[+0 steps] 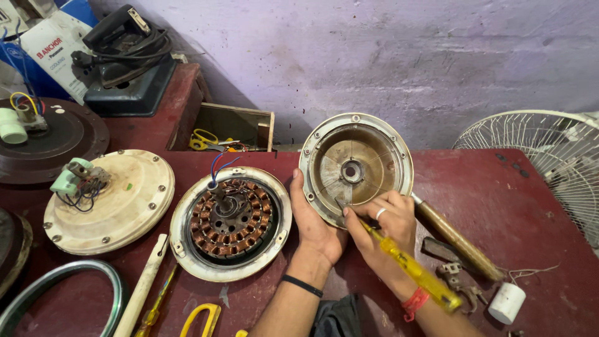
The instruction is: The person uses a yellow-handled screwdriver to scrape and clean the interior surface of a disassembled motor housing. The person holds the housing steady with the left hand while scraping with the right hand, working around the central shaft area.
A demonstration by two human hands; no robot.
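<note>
Where the dark red worktable (530, 206) runs off the left edge, a grey-green metal ring (62, 274) and a dark round housing (12, 243) are cut off, so only parts of them show. Beside them lies a cream, stained round fan cover (118, 209) with a pale green part and loose wires on top. Next comes the open fan motor with copper windings in a cream rim (231, 221), red and blue leads rising from its hub. A pale wooden handle (143, 284) and yellow scissor grips (201, 318) lie below, their ends out of view.

The left hand (315, 224) is curled around the lower left rim of the tilted, cream-rimmed round fan casing (355, 165), propping it on edge near the table's middle. The right hand (384, 221) is closed around a yellow transparent-handled screwdriver (412, 268), its tip set inside the casing's lower rim; the tip itself is hard to make out. A brown wooden-handled tool (458, 240) pokes out from behind the casing. Further right sit a small white cylinder (506, 302) and a white wire fan guard (549, 162), cut off at the edge.
</note>
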